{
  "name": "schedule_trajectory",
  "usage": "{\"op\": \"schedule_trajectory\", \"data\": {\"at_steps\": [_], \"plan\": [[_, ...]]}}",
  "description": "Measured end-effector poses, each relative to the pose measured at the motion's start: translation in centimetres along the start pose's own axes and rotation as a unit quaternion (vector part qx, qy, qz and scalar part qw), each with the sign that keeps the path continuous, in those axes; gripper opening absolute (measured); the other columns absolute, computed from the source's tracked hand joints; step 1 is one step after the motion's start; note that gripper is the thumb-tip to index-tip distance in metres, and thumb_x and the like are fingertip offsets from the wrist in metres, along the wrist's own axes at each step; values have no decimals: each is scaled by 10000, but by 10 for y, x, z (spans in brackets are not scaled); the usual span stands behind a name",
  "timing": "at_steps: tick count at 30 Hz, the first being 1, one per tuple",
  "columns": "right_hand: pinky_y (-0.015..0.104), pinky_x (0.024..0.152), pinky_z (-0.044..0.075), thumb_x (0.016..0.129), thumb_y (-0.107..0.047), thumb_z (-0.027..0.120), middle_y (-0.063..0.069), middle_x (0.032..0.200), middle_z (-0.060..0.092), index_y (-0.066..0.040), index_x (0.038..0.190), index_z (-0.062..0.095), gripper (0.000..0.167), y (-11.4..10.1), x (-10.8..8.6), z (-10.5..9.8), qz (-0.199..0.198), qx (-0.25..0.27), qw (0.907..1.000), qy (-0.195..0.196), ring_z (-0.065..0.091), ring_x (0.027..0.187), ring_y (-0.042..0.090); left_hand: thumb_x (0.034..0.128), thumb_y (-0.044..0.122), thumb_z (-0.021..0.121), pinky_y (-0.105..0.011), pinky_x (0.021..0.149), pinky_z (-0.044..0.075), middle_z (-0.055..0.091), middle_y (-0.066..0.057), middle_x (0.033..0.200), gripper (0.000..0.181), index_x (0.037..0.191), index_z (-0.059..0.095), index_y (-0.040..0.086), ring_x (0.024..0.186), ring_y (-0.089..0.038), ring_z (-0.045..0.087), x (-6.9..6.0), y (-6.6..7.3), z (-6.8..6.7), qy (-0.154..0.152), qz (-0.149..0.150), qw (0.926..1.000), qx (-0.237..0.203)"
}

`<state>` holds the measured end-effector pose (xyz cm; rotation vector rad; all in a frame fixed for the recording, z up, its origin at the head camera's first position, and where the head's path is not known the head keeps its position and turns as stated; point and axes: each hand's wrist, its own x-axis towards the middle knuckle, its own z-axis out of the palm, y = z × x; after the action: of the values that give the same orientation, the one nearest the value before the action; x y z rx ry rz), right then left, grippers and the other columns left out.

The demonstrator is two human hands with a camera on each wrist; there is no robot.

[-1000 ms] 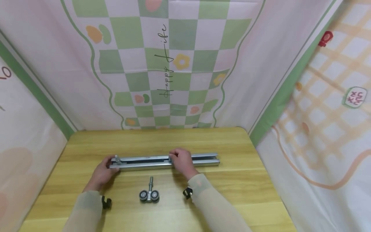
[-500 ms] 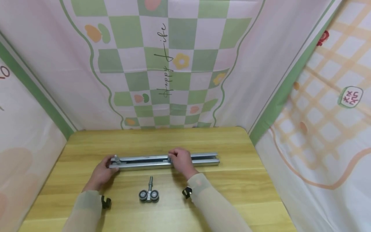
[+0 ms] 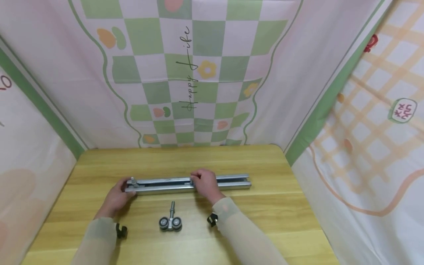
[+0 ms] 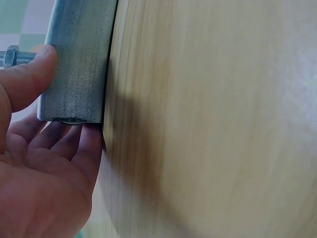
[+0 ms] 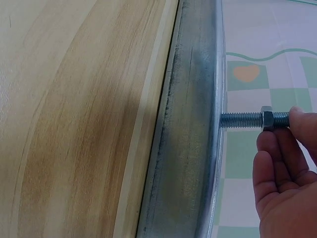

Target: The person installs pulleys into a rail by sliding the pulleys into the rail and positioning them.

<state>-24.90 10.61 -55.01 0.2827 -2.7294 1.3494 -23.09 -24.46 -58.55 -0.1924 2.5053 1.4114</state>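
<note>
A silvery metal channel rail [image 3: 159, 190] lies crosswise on the table, its slot facing up. My left hand [image 3: 116, 198] holds the rail's left end; in the left wrist view the thumb [image 4: 37, 74] lies by the upper edge and the fingers reach round the end. Close to that thumb a threaded bolt with a nut [image 3: 134, 181] stands up from the slot. Near mid-rail my right hand [image 3: 207, 186] pinches the end of a second threaded bolt [image 5: 242, 120], which sticks out of the slot. Whatever carries this bolt inside the rail is hidden.
A loose roller trolley [image 3: 170, 222] with a bolt stem lies on the wooden table [image 3: 265, 221], nearer than the rail and between the forearms. Printed curtains [image 3: 205, 92] enclose the table's back and sides.
My right hand has shifted slightly left along the rail, still pinching the bolt. The left hand, the rail and the loose trolley have stayed in place.
</note>
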Motion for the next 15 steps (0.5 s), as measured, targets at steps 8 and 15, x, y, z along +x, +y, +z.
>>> {"op": "schedule_trajectory", "data": {"at_steps": [8,15], "plan": [[363,831,561,963,-182,662,39,1026,730,-77,1068,745,169,0,0,-3,-27,-126,9998,-167,673,942,199,938,220,666,-698,1104,145,224,-287,1576,757,1564,264,78,1417,-521,175,0,0,-1,-15,-31,10000,-25],[342,787,565,911,-244,730,110,1224,639,-59,1355,596,500,-1,-7,-12,2,426,9991,-3,631,964,189,927,179,678,-694,1106,151,269,-282,1559,735,1549,299,78,1410,-514,203,2,-1,0,29,8,10000,-95]]}}
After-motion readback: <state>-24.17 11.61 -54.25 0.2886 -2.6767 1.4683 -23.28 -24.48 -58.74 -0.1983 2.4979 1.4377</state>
